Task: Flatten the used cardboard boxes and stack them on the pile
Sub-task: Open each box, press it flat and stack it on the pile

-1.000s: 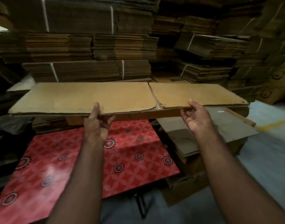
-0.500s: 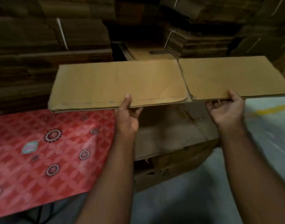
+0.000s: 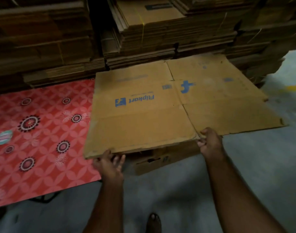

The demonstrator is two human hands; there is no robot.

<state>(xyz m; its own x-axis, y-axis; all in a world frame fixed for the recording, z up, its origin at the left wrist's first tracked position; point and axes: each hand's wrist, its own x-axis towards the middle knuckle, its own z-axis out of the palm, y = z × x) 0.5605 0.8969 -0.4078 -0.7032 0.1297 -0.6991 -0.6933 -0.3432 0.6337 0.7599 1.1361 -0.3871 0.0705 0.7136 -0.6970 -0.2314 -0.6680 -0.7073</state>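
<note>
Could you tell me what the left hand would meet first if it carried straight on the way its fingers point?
The left hand points under the near edge of the flattened box, so probably the cardboard pile beneath; depth is unclear.

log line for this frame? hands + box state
left hand: under box edge, open | right hand: grips edge | flattened box: lying on pile, not released
</note>
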